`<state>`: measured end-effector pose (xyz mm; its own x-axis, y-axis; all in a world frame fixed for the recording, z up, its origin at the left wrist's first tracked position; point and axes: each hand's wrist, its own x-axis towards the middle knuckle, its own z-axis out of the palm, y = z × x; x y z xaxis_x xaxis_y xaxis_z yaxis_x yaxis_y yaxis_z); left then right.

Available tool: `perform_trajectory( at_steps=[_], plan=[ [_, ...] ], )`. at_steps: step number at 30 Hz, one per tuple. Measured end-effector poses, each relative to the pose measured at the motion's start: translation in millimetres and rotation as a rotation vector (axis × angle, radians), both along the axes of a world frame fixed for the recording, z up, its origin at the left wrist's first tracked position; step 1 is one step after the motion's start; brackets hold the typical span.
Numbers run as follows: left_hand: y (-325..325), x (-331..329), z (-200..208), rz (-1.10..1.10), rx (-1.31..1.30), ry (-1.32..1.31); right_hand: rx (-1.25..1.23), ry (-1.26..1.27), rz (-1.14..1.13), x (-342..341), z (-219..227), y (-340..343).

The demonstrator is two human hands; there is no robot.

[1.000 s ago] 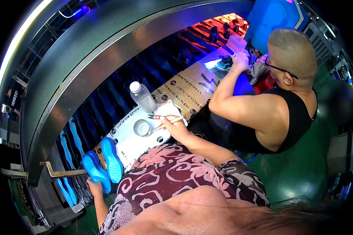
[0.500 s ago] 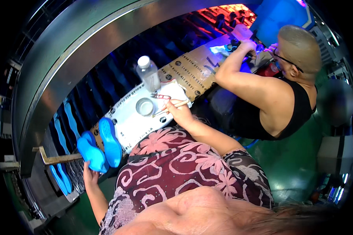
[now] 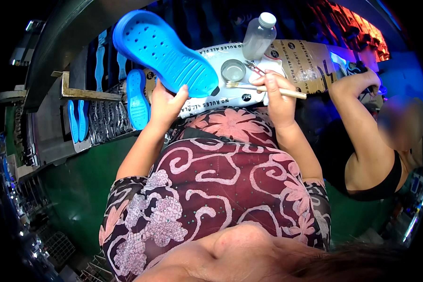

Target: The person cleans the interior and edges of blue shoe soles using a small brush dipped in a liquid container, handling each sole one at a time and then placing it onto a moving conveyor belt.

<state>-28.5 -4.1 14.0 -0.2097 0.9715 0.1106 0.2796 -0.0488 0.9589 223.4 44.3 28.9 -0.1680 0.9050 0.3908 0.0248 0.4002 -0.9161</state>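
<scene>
My left hand (image 3: pixel 167 105) is closed on the heel end of a blue shoe sole (image 3: pixel 167 58). The sole is raised and tilted, its inner face with small holes and ridges turned toward me. In my right hand (image 3: pixel 281 98) is a small brush (image 3: pixel 293 93) with a pale wooden handle, its bristles pointing left, apart from the sole. Just beyond the bristles stands a small round cup (image 3: pixel 233 71). Behind it is a clear bottle (image 3: pixel 260 38) with a white cap. A thin red-edged tool (image 3: pixel 254 69) lies beside the cup, partly hidden by my right hand.
White printed sheeting and brown cardboard (image 3: pixel 305 63) cover the work surface. Another blue sole (image 3: pixel 137 101) rests to the left, beside a metal bracket (image 3: pixel 91 94). Further left lie narrow blue pieces (image 3: pixel 78 121). On the right a co-worker's arm (image 3: pixel 359 117) reaches over the bench.
My left hand has lifted the blue sole from the left and brought it up toward the middle. The brush stays in my right hand. My view has turned leftward.
</scene>
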Motion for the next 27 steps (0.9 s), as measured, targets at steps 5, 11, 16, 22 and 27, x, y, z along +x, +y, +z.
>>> perform_trajectory(
  at_steps=[5,11,16,22,27],
  plan=[
    [9.3,16.8,15.1,-0.036,0.06,0.024,0.366,-0.176,-0.014,-8.7,-8.1,2.3],
    [11.9,25.2,19.1,-0.076,0.065,-0.018,0.398,-0.282,0.013,-12.7,-12.1,-0.9],
    [13.8,22.5,16.6,-0.043,0.106,0.124,0.465,-0.375,0.014,-7.9,-8.1,-3.1],
    [14.0,24.1,21.3,-0.057,0.081,0.212,0.458,-0.376,-0.01,-5.0,-6.5,-3.0],
    [13.9,28.4,21.2,-0.069,0.082,0.138,0.456,-0.424,0.033,-11.6,-6.1,-1.2]
  ],
)
